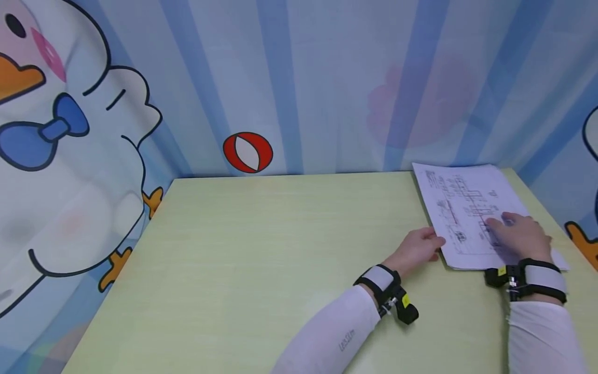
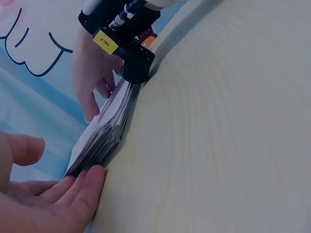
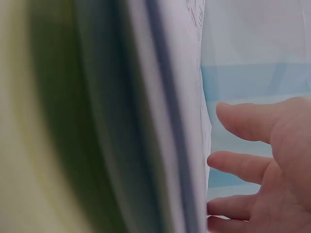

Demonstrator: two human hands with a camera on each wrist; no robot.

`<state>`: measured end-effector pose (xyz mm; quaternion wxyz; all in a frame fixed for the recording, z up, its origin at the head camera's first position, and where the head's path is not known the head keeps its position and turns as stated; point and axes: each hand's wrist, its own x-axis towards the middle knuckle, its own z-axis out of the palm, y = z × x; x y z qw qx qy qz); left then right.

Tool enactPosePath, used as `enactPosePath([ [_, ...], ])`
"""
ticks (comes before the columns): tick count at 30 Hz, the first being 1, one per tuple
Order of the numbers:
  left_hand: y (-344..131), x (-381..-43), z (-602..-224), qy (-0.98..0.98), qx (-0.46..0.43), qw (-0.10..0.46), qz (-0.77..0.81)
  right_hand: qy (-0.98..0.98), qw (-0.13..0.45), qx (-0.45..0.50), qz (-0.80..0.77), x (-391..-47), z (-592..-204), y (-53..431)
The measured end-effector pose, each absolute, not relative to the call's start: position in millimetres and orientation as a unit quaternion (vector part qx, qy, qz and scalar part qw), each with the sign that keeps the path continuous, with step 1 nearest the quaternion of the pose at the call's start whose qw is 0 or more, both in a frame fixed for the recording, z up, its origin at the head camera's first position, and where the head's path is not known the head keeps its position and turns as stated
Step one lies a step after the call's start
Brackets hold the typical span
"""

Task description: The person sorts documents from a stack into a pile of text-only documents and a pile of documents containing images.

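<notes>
A stack of paper sheets [image 1: 460, 195], its top page printed with dark lines and drawings, lies on the table at the far right. Against the stack's left edge, my left hand [image 1: 417, 250] rests low. The left wrist view shows that hand's extended fingers [image 2: 80, 196] touching the edge of the layered sheets [image 2: 104, 133], with the thumb held apart. My right hand [image 1: 523, 236] is over the lower right part of the top page, fingertips touching it. In the right wrist view its fingers [image 3: 238, 165] are spread beside the blurred page edges [image 3: 167, 126].
The pale wooden table [image 1: 257, 259] stretches left of the stack. A blue striped curtain [image 1: 327, 88] with cartoon prints hangs behind it and down its sides. Both wrists wear black camera mounts [image 1: 388, 291] on straps.
</notes>
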<state>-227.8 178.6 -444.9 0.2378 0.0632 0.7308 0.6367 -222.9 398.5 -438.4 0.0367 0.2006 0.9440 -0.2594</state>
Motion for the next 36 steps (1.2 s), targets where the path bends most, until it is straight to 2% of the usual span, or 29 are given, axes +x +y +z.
enactPosePath([
  [5,183.6,-229.4,-442.5,0.734,0.025,0.210,0.645,0.950,0.031,0.189,-0.244,-224.7,-434.6,391.7],
  [11,184.6,-229.5,-440.9,0.725,0.003,0.207,0.657,0.949,0.038,0.198,-0.244,-224.5,-434.0,390.3],
  [26,182.6,-227.7,-444.8,0.739,0.020,0.192,0.646,0.956,0.018,0.156,-0.250,-220.6,-430.7,369.9],
  [36,164.2,-237.5,-457.1,0.731,0.015,0.169,0.661,0.954,0.010,0.075,-0.291,-231.5,-433.8,352.2],
])
